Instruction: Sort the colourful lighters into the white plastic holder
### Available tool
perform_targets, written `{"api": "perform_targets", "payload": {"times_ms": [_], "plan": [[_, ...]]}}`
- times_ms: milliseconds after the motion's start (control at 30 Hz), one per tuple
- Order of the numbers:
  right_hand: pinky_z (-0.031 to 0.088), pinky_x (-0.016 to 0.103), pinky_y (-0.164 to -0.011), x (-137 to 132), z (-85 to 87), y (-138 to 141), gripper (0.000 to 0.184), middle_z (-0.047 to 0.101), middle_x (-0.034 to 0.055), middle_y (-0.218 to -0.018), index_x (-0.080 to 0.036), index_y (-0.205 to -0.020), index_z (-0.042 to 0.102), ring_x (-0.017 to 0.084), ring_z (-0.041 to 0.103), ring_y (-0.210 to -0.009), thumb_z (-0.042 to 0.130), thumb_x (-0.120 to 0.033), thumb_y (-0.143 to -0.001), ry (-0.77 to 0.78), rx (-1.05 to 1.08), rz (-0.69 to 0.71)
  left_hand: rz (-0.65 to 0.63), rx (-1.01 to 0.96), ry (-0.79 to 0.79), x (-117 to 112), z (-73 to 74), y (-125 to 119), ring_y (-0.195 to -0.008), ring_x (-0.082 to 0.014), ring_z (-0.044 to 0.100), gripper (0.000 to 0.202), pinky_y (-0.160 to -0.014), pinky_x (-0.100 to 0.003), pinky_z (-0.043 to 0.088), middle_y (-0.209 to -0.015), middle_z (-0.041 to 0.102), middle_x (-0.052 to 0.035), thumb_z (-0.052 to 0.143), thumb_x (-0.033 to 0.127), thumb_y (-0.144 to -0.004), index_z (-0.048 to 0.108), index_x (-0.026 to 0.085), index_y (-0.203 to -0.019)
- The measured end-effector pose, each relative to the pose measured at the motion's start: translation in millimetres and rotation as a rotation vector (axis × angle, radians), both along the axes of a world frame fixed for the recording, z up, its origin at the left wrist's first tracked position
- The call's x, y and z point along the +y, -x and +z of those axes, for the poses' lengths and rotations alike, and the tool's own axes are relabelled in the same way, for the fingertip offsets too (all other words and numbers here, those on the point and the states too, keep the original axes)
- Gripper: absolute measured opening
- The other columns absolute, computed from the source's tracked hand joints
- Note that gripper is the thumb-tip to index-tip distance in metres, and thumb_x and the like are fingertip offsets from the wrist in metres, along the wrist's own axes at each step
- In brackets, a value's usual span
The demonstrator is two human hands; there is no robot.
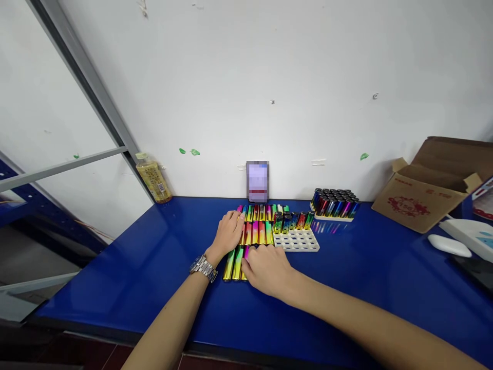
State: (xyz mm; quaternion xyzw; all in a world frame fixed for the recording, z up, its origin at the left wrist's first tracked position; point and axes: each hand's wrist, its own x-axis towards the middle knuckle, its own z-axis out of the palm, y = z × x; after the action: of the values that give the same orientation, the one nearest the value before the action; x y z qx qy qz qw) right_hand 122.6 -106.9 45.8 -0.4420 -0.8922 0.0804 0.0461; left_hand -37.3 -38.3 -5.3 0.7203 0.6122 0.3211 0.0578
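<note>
1. The left hand (230, 234), with a silver link wristwatch (203, 267) on its wrist, lies over the middle of a block of rainbow-chrome cylindrical lighters (256, 233). The lighters lie side by side in rows.
2. The right hand (267, 270) sits just in front of the left hand, its fingertips (246, 263) on the front row of gold-and-green lighters (233, 266). The hands are close together, but whether either one grips a lighter cannot be told.
3. The block of lighters lies near the middle of the glossy blue worktop (115, 277), towards the back edge.
4. Just right of the block is a white perforated plastic rack (296, 240). Black-capped rainbow lighters (292, 222) stand upright in its back rows, and its front holes show bare.
5. Further right, a dense group of upright black-capped lighters (335, 203) stands on a white base (331, 218).
6. Around them are a blurred upright card (257, 181) against the white wall (269, 77), a plastic bottle of amber drink (154, 181) in the back corner, an open brown cardboard box (431, 192), and a white computer mouse (449, 245).
</note>
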Motion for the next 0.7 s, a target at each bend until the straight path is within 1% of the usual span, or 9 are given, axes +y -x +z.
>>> {"api": "perform_targets", "payload": {"times_ms": [67, 100, 200, 300, 367, 433, 567, 633, 700], "plan": [[0.045, 0.036, -0.059, 0, -0.6, -3, 0.031, 0.069, 0.0162, -0.075, -0.01, -0.095, 0.065, 0.031, 0.068, -0.071, 0.042, -0.029, -0.085, 0.046, -0.001, -0.049, 0.007, 0.001, 0.002, 0, 0.8, -1, -0.105, -0.0236, 0.054, 0.041, -0.095, -0.043, 0.041, -0.109, 0.06, -0.0096, 0.023, 0.04, -0.098, 0.058, 0.019, -0.105], [0.045, 0.036, -0.059, 0, 0.5, -4, 0.03, 0.069, 0.0161, -0.077, -0.01, -0.095, 0.064, 0.031, 0.068, -0.073, 0.045, -0.029, -0.082, 0.07, -0.007, -0.07, 0.008, 0.002, 0.005, -1, 1.1, -1, -0.105, -0.0234, 0.054, 0.042, -0.095, -0.043, 0.041, -0.11, 0.06, -0.0095, 0.023, 0.04, -0.098, 0.058, 0.019, -0.105], [0.043, 0.033, -0.058, -1, 5.4, -11, 0.021, 0.068, 0.0159, -0.078, -0.012, -0.086, 0.063, 0.03, 0.067, -0.074, 0.05, -0.024, -0.075, 0.137, -0.035, -0.084, 0.017, 0.008, 0.009, -1, 1.7, -1, -0.105, -0.0237, 0.054, 0.043, -0.094, -0.043, 0.042, -0.11, 0.06, -0.0099, 0.022, 0.041, -0.098, 0.058, 0.019, -0.106], [0.038, 0.03, -0.054, 1, 9.0, -22, 0.015, 0.067, 0.0129, -0.074, -0.014, -0.081, 0.058, 0.025, 0.064, -0.067, 0.046, -0.022, -0.077, 0.173, 0.062, -0.025, 0.018, 0.008, 0.008, -1, 1.7, -1, -0.104, -0.0238, 0.055, 0.043, -0.093, -0.043, 0.042, -0.109, 0.06, -0.0101, 0.022, 0.041, -0.098, 0.058, 0.019, -0.106], [0.037, 0.029, -0.053, 4, 9.4, -33, 0.014, 0.066, 0.0085, -0.069, -0.016, -0.085, 0.053, 0.021, 0.061, -0.06, 0.042, -0.024, -0.083, 0.213, 0.246, 0.014, 0.009, 0.01, 0.003, -1, 1.5, -1, -0.104, -0.0235, 0.055, 0.042, -0.094, -0.042, 0.042, -0.109, 0.06, -0.0099, 0.023, 0.041, -0.098, 0.058, 0.019, -0.106], [0.038, 0.028, -0.054, 10, 7.7, -45, 0.012, 0.065, 0.0044, -0.066, -0.018, -0.089, 0.047, 0.017, 0.058, -0.056, 0.037, -0.025, -0.087, 0.269, 0.515, 0.005, 0.007, 0.011, 0.002, -1, 1.4, -1, -0.105, -0.0234, 0.055, 0.041, -0.094, -0.042, 0.042, -0.109, 0.06, -0.0098, 0.023, 0.04, -0.098, 0.057, 0.019, -0.107], [0.041, 0.026, -0.055, 25, -2.4, -67, 0.006, 0.062, -0.002, -0.067, -0.022, -0.089, 0.04, 0.014, 0.058, -0.057, 0.035, -0.023, -0.086, 0.372, 1.074, -0.038, 0.018, 0.0, 0.024, -1, 2.2, -2, -0.104, -0.0237, 0.055, 0.043, -0.094, -0.043, 0.042, -0.11, 0.059, -0.0104, 0.022, 0.041, -0.098, 0.057, 0.018, -0.109], [0.037, 0.025, -0.051, 31, -9.7, -74, 0.009, 0.054, -0.0062, -0.057, -0.022, -0.089, 0.043, 0.012, 0.05, -0.049, 0.036, -0.024, -0.084, 0.418, 1.218, -0.062, 0.014, -0.006, 0.035, -1, 2.9, -2, -0.103, -0.0236, 0.055, 0.044, -0.094, -0.043, 0.042, -0.11, 0.059, -0.0105, 0.021, 0.041, -0.098, 0.057, 0.018, -0.108], [0.033, 0.023, -0.047, 36, -16.7, -78, 0.01, 0.044, -0.0082, -0.05, -0.02, -0.083, 0.047, 0.01, 0.041, -0.044, 0.04, -0.027, -0.08, 0.471, 1.313, -0.112, 0.007, -0.01, 0.04, 0, 3.4, -2, -0.104, -0.0235, 0.055, 0.044, -0.095, -0.043, 0.042, -0.11, 0.059, -0.0106, 0.021, 0.041, -0.098, 0.057, 0.018, -0.108]]}}
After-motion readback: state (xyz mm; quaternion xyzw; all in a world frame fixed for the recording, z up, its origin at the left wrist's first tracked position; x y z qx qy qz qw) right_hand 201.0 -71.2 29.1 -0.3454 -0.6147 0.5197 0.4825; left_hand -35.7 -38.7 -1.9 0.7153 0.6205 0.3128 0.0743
